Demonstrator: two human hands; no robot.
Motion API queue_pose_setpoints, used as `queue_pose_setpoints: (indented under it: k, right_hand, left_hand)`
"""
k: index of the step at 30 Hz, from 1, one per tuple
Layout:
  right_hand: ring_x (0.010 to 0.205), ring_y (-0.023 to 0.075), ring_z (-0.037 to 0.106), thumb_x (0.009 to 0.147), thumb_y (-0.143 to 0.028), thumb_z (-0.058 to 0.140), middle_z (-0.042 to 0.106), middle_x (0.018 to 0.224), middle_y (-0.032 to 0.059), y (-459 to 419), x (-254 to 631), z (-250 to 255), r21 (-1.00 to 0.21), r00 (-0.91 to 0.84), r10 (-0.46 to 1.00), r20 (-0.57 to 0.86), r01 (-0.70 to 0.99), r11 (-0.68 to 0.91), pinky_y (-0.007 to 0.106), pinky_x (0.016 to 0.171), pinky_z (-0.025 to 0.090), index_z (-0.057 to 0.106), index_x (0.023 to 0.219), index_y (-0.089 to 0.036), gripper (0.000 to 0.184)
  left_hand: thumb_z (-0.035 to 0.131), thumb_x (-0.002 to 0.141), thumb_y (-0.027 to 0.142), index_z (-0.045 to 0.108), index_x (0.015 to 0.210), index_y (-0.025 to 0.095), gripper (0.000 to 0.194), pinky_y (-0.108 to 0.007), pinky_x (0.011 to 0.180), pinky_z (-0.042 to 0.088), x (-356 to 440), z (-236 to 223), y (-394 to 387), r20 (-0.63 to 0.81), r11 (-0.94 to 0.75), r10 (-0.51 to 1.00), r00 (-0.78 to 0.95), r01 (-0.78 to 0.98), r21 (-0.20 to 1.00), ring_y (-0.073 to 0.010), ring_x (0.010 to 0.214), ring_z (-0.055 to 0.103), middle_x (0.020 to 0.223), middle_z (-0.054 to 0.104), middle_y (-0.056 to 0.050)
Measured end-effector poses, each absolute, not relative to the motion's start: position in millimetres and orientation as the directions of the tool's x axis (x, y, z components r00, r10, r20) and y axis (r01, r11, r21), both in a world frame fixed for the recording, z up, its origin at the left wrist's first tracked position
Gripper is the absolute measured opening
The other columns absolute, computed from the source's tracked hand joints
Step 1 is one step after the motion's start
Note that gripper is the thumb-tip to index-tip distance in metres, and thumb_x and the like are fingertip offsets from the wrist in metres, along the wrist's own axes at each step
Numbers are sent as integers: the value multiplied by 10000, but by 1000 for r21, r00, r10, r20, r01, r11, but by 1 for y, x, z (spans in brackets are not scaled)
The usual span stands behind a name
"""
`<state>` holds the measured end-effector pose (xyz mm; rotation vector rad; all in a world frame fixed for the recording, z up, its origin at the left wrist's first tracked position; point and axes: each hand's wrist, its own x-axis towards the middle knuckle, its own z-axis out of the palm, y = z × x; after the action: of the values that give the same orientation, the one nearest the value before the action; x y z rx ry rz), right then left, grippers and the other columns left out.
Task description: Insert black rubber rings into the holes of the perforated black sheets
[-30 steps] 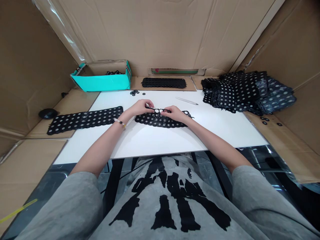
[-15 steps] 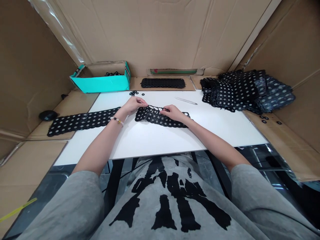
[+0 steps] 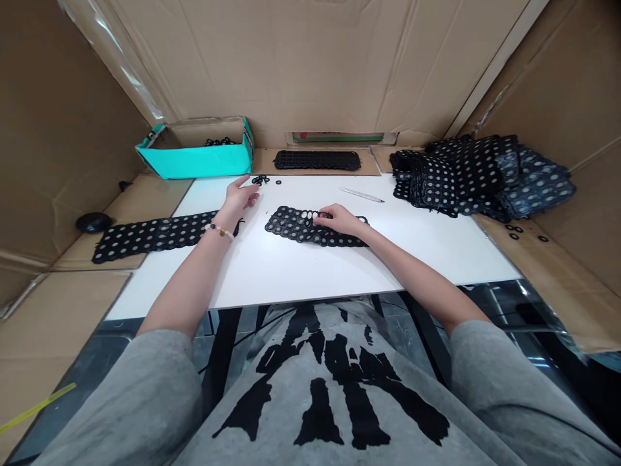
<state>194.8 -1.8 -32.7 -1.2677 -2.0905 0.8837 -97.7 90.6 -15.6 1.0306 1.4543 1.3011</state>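
A black rubber sheet full of round holes (image 3: 301, 228) lies in the middle of the white table (image 3: 310, 272). My right hand (image 3: 339, 220) rests on its right part, fingers curled and pinching the sheet. My left hand (image 3: 241, 194) hovers over the table to the left of the sheet, fingers stretched out toward a few loose black rings (image 3: 262, 180) near the far edge. It holds nothing.
A long holed black strip (image 3: 155, 234) lies at the left. A teal box (image 3: 198, 158) with rings stands at the back left, a black tray (image 3: 317, 160) behind centre, a stack of holed sheets (image 3: 480, 176) at the right. A thin pen-like tool (image 3: 361, 195) lies beyond the sheet.
My left hand has let go of the sheet and moved left and away toward the loose rings. The sheet has dropped flat on the table under my right hand.
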Motion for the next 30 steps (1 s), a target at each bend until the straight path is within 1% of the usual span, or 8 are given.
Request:
queue_pose_setpoints:
  k: [2, 4, 9, 12, 16, 19, 23, 30]
  right_hand:
    - [647, 123, 372, 805, -521, 588, 416, 610, -46, -2, 195, -33, -762, -413, 905, 97, 554, 335, 302, 665, 276, 456, 632, -209, 381]
    - [650, 124, 373, 806, -524, 589, 413, 608, -46, -1, 195, -33, -766, -415, 904, 98, 549, 335, 301, 665, 276, 457, 632, -209, 383]
    - [669, 126, 379, 820, -560, 579, 431, 636, -38, 0, 197, -34, -785, -448, 883, 142, 492, 376, 300, 675, 286, 484, 650, -201, 409]
    - [667, 124, 370, 821, -592, 575, 413, 637, -39, 1, 198, -34, -796, -463, 874, 146, 470, 382, 298, 669, 282, 483, 651, -200, 437]
    - [669, 125, 369, 827, -584, 577, 416, 638, -39, 1, 199, -34, -789, -474, 870, 137, 479, 385, 297, 665, 284, 498, 656, -196, 431]
    - [673, 126, 378, 832, -576, 575, 433, 646, -38, 1, 199, -35, -783, -465, 875, 136, 490, 383, 298, 670, 288, 525, 672, -192, 420]
    - [668, 125, 371, 828, -579, 580, 434, 644, -38, 2, 199, -36, -788, -457, 878, 142, 485, 380, 299, 668, 284, 521, 666, -192, 423]
    - [686, 133, 393, 830, -594, 571, 448, 650, -34, 1, 197, -35, -805, -453, 879, 145, 463, 371, 293, 683, 311, 565, 702, -183, 431]
  left_hand:
    - [753, 707, 91, 548, 1431, 123, 753, -205, 491, 378, -98, -15, 90, -91, 104, 968, -233, 42, 994, -102, 585, 594, 921, 729, -74]
    - [775, 711, 147, 607, 1376, 127, 686, -216, 517, 397, -95, -13, 86, -38, 62, 986, -165, 140, 988, -106, 597, 583, 956, 740, -89]
    - [837, 705, 354, 756, 1165, 153, 509, -285, 826, 505, -70, -8, 66, 64, -253, 890, 451, 372, 893, -196, 913, 674, 1050, 773, -90]
    - [870, 643, 398, 787, 1088, 166, 509, -311, 870, 488, -56, -8, 56, 57, -410, 770, 636, 422, 809, -201, 904, 656, 945, 765, -48]
    - [836, 654, 448, 769, 852, 151, 364, -296, 710, 455, -53, -12, 56, 29, -395, 765, 644, 433, 810, -150, 684, 573, 712, 683, -8]
    - [847, 635, 445, 737, 748, 157, 328, -296, 709, 453, -57, -11, 58, 6, -360, 773, 635, 431, 827, -143, 670, 566, 695, 684, -11]
    - [881, 621, 452, 758, 776, 163, 350, -302, 770, 470, -62, -8, 60, -17, -310, 778, 628, 408, 859, -162, 742, 609, 775, 728, -28]
    - [956, 543, 417, 738, 984, 181, 546, -259, 690, 451, -70, -8, 64, -139, 21, 793, 593, 200, 980, -141, 710, 625, 790, 716, -12]
